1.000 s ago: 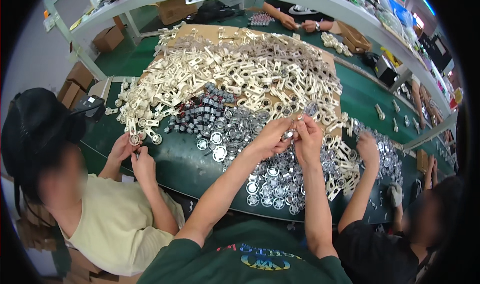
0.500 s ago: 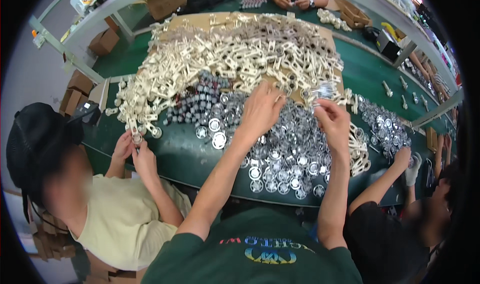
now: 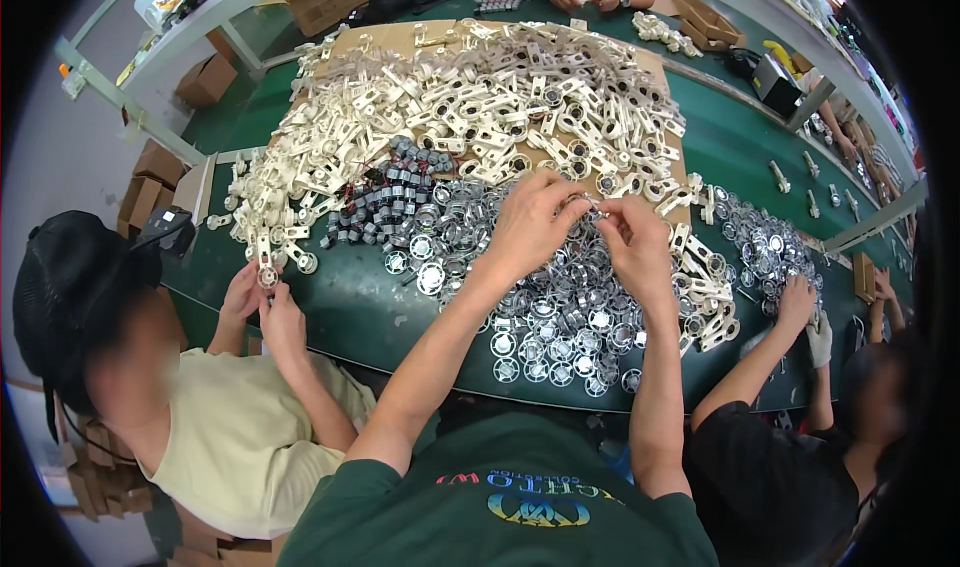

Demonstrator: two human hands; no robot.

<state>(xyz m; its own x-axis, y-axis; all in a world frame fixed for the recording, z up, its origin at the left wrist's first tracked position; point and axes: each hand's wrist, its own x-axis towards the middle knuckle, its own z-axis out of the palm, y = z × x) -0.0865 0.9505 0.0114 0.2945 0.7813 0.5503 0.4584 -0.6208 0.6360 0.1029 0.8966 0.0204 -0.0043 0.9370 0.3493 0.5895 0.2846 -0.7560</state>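
Note:
My left hand [image 3: 532,225] and my right hand [image 3: 636,249] meet over the far part of a heap of shiny round metal parts [image 3: 560,312]. Both sets of fingers are closed in a pinch. Something small and shiny shows between the fingertips, too little of it to name. Just beyond my hands spreads a big mound of cream plastic arm-shaped parts [image 3: 450,112] with round ends. Left of the metal heap lies a cluster of small dark-and-grey cylinders with wires [image 3: 385,205], which look like small motors. More cream parts [image 3: 708,312] lie beside my right wrist.
At the left a person in a pale shirt [image 3: 235,427] holds a cream part. A person in black [image 3: 770,467] reaches into another metal heap [image 3: 765,247] at the right. Across the green table [image 3: 350,307] someone else works. Shelf frames [image 3: 140,117] flank the table.
My right hand has moved left to meet my left hand, fingertips now together. A blurred shiny thing seen above the right hand before no longer shows there.

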